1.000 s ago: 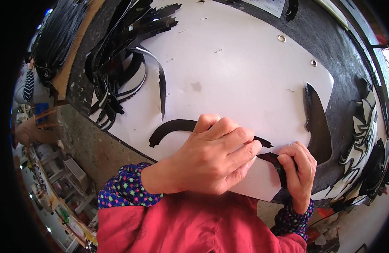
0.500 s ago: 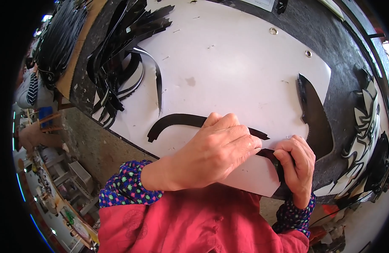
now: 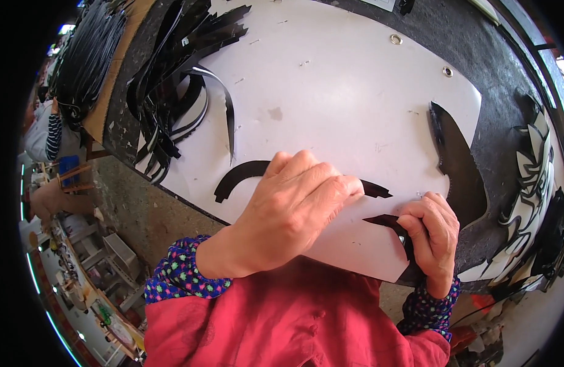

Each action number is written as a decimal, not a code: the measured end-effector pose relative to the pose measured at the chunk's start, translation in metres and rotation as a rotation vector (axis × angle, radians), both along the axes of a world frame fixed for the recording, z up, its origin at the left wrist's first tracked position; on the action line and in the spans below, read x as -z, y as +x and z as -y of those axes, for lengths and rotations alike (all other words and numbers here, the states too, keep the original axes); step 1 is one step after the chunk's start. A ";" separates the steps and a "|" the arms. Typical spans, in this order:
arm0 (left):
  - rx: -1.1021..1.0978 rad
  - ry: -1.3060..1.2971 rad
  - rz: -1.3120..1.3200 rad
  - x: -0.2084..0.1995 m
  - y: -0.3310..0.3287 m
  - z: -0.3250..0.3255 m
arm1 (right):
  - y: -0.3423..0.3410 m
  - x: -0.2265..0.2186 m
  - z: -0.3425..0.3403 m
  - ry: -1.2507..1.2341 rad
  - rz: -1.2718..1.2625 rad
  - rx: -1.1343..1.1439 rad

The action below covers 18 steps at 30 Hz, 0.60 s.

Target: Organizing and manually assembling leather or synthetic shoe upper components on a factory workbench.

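Gap widened between left hand point(image 3: 299, 208) (bunched, contents unclear), right hand point(image 3: 431, 233) (pinching black strip point(image 3: 387, 221)).

No text, label, number or sign is showing legibly. At one o'clock in the view, a white paper point(image 3: 382, 3) is poking in at the upper edge, and any print on it is falling too small and cut off to make out. On the white sheet point(image 3: 355, 92), small dark marks point(image 3: 304, 63) are dotting the surface at twelve and two o'clock, forming no readable letters or figures.
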<state>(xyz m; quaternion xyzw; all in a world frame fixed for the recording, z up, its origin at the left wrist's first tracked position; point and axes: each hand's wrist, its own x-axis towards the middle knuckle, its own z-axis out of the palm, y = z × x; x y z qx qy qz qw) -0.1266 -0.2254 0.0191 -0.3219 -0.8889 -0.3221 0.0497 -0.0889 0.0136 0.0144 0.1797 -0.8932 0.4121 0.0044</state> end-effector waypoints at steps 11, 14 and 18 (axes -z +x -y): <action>0.109 0.161 0.256 0.006 0.012 -0.015 | 0.000 0.000 0.002 0.026 -0.012 -0.012; 0.107 0.156 0.250 0.008 0.011 -0.016 | 0.000 0.000 0.001 0.024 -0.015 -0.012; 0.099 0.193 0.241 0.009 0.011 -0.017 | -0.001 0.001 0.000 0.035 -0.027 -0.029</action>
